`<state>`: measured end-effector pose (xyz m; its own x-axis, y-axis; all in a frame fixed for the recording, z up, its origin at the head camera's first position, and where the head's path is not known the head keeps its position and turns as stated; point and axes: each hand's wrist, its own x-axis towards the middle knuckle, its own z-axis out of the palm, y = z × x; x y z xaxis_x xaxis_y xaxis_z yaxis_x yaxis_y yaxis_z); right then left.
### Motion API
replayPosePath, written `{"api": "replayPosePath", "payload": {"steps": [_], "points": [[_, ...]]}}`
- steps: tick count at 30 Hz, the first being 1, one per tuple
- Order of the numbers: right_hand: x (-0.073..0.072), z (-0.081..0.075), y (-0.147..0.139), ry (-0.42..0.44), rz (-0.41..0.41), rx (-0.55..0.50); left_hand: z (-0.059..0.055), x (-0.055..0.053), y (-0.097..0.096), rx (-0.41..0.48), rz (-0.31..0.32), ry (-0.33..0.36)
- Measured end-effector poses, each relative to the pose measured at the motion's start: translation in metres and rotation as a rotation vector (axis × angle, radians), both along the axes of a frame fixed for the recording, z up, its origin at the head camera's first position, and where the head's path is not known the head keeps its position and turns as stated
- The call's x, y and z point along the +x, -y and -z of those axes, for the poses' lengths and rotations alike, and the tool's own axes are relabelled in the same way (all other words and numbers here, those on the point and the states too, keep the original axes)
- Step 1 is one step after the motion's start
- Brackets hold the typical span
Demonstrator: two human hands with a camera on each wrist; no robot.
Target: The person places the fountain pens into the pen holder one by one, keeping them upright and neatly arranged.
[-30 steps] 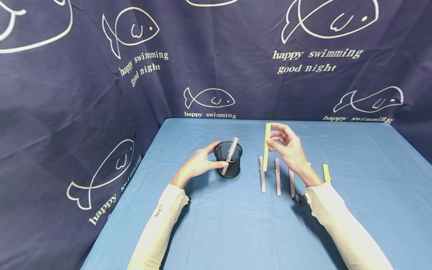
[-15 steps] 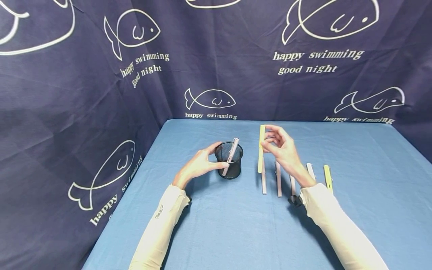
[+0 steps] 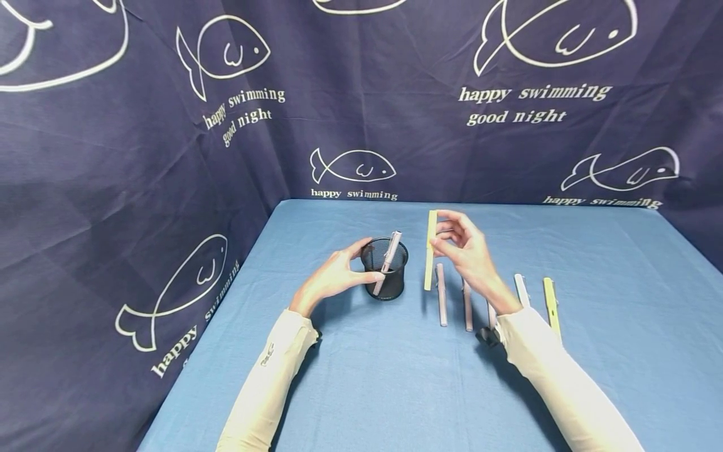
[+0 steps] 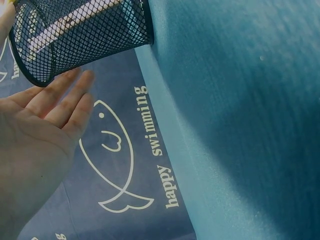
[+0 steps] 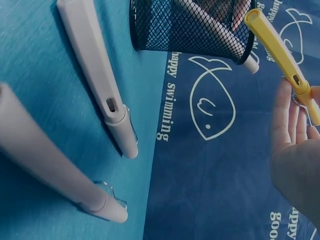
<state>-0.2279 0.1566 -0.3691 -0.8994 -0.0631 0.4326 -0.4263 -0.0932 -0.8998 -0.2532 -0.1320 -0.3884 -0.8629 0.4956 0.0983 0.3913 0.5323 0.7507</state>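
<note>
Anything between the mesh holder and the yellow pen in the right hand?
No: in the head view, only bare blue cloth shows between the mesh holder and the yellow pen that the right hand pinches.

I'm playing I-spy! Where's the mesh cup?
In the head view, the left hand holds the mesh cup, left of the yellow pen in the right hand.

The head view is bright and evenly lit, with soft shadows on the blue cloth [image 3: 395, 389] behind the left fingers [image 3: 367, 277] and right fingers [image 3: 446, 245], beside the pale sleeves [image 3: 265, 389], which look nearly washed out. Both wrist views are dimmer and bluer. In the left wrist view, a broad shadow darkens the cloth right of the fingers. In the right wrist view, the nearest pen [image 5: 55, 155], far left of the fingers, is softly out of focus.
</note>
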Motion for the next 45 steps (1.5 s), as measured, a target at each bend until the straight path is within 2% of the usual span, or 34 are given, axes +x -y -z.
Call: {"api": "replayPosePath", "payload": {"steps": [13, 20, 45], "points": [[-0.003, -0.003, 0.014, 0.009, -0.017, -0.002, 0.001, -0.001, 0.001, -0.004, -0.01, -0.003], [-0.004, -0.005, 0.017, 0.007, -0.015, -0.003, 0.004, -0.002, 0.001, 0.012, 0.005, -0.007], [-0.008, -0.004, 0.03, 0.002, -0.021, -0.051, 0.002, -0.002, -0.001, -0.004, -0.004, -0.001]]}}
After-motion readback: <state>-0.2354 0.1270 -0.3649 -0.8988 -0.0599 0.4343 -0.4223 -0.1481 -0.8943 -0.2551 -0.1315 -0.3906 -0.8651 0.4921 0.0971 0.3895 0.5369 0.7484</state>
